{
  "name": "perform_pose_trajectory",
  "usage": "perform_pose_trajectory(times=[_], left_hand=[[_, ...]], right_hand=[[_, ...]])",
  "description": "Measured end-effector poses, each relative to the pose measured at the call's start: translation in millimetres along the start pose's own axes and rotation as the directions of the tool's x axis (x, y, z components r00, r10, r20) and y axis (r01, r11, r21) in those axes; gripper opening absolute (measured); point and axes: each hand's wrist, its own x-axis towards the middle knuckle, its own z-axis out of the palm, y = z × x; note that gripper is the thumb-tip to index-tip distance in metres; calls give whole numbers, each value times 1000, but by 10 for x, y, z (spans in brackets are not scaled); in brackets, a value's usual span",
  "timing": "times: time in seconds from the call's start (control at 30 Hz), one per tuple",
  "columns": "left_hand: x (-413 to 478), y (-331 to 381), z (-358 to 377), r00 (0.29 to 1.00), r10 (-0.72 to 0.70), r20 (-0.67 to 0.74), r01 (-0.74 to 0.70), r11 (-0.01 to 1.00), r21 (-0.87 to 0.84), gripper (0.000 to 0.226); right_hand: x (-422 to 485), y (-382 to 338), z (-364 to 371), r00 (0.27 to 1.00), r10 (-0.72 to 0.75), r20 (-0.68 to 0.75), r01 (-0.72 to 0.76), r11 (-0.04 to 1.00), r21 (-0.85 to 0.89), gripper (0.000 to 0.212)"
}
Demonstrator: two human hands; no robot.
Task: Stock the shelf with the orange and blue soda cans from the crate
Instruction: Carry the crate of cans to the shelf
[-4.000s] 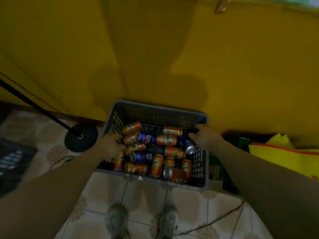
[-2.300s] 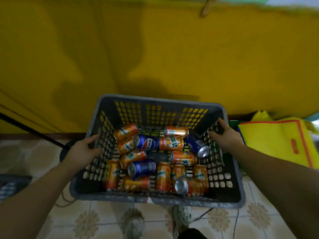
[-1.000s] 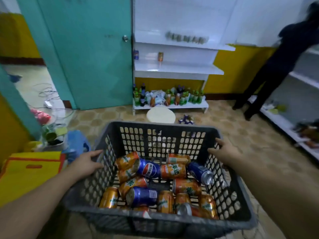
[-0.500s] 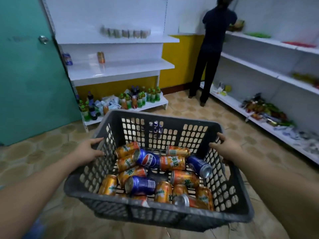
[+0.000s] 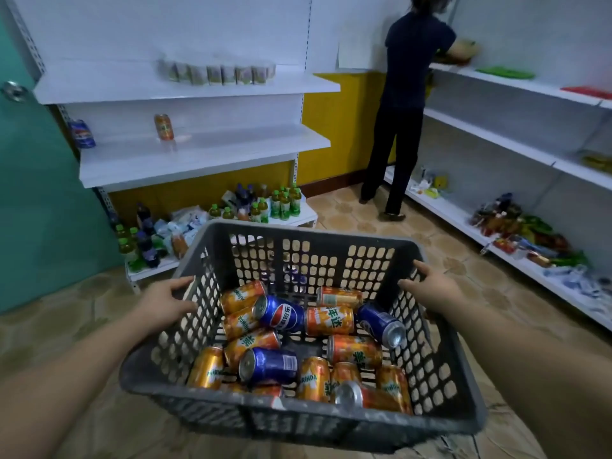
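Your left hand (image 5: pixel 165 301) is clamped on the crate's (image 5: pixel 298 422) left wall, thumb up by the rim and fingers curled against the mesh outside. Right hand (image 5: pixel 430 288) is gripping the right wall at the rim the same way. You've got the crate held up over the floor (image 5: pixel 347 213). The orange cans (image 5: pixel 329 321) and blue cans (image 5: pixel 281 313) are lying loose on their sides in the bottom, well under the rim.

Ahead-left is the shelf (image 5: pixel 205 154). It has one orange can (image 5: pixel 164 126) standing left of middle and one blue can (image 5: pixel 81 134) at the far left end by the door (image 5: pixel 39 210). A long stretch of white board runs right to the shelf's end. Bottles (image 5: pixel 281 203) crowd the bottom level under it, just past the crate's far-left corner. Tiled floor opens up ahead-right, between that unit and the right shelving (image 5: pixel 490 137). A person (image 5: pixel 410 94) stands at the back there, facing the wall.
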Motion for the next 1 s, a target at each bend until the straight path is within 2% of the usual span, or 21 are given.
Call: perform_pose_trajectory(times=[0.2, 0.43, 0.7, 1.0], left_hand=[[1241, 440, -147, 997, 38, 64, -44, 995, 86, 66], [2497, 1002, -79, 994, 94, 61, -101, 987, 126, 65], [3498, 1467, 260, 1000, 24, 3, -24, 993, 118, 65], [4594, 1943, 341, 998, -7, 67, 1, 995, 101, 67]], right_hand=[[811, -490, 47, 995, 90, -49, -88, 995, 50, 74], [1817, -908, -141, 993, 99, -72, -96, 994, 48, 73], [3162, -1238, -295, 998, 43, -44, -41, 998, 48, 73], [4212, -1704, -415, 997, 71, -42, -70, 997, 18, 70]])
